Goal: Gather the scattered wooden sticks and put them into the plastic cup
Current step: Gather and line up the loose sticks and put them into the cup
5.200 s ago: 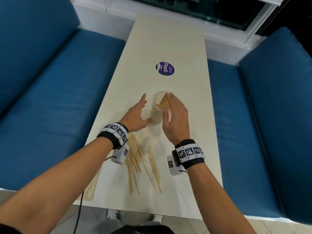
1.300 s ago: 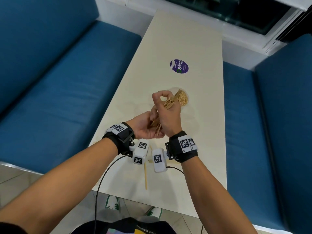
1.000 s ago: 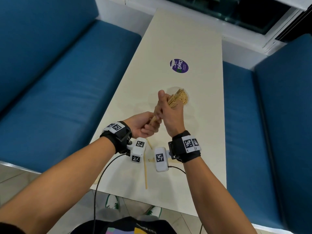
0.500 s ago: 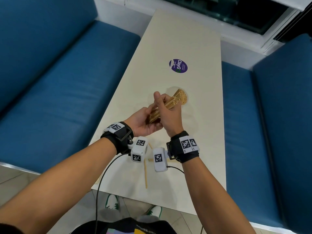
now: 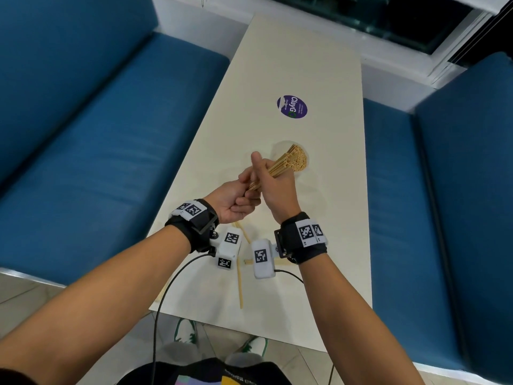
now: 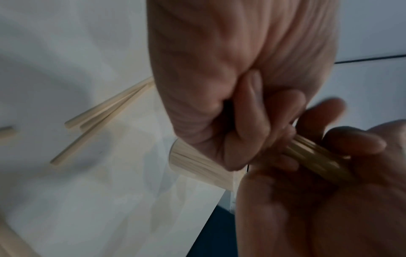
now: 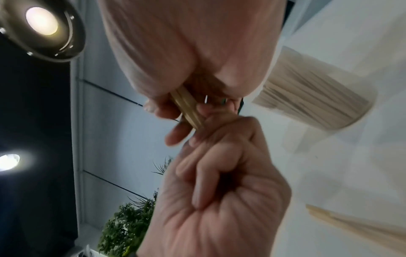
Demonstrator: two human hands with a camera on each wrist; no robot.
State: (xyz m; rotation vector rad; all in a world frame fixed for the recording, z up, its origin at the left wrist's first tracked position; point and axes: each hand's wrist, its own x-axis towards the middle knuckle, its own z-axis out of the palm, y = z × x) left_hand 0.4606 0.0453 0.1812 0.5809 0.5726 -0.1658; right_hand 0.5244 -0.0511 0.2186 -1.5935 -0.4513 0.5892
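Sticks (image 5: 277, 169) are in a bundle between both hands, just in front of the cup (image 5: 291, 159), which stands near the middle of the surface (image 5: 305, 65) and is already full of other sticks. The right hand (image 5: 277, 190) has its fingers curled around the upper part of the bundle, and the left hand (image 5: 233, 201) closes around the lower end, so both keep a firm grip on it. The long axis of the bundle runs from about 7 o'clock to 1 o'clock in the head view, and the far tips point toward the cup mouth.

I judge the step to be the loading of this handful. The next move calls for lifting the bundle more upright, putting the tips over the rim, and letting it slide in. Some loose sticks (image 5: 239, 284) lie on the surface at 6 o'clock from the hands, under the wrists.
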